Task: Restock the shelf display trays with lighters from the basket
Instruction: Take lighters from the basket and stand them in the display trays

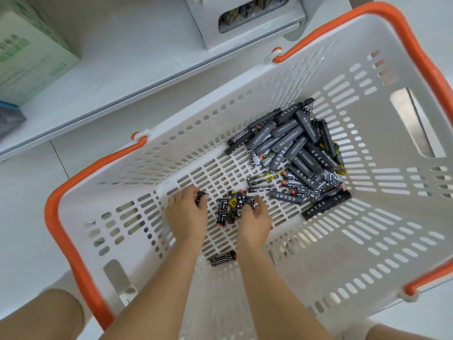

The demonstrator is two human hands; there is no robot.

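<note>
Left hand [187, 212] curled round a lighter [200, 196], right hand [255, 218] gripping patterned lighters [232, 207], deep in basket [367, 241] beside heaped pile [301, 153]

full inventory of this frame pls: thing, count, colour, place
basket: one, white slotted plastic, orange handles, on the floor below the shelf
lighters pile: many, too heaped to count, black and grey with white print, some yellow, far right of the basket floor
lighter cluster: a few, black, white and yellow, between the hands
lone lighter: one, black and white, near side, between the forearms
display tray: one, white, on the shelf, patterned items inside
green box: one, shelf left
left hand: grips a lighter
right hand: fingers curled on the cluster
</note>
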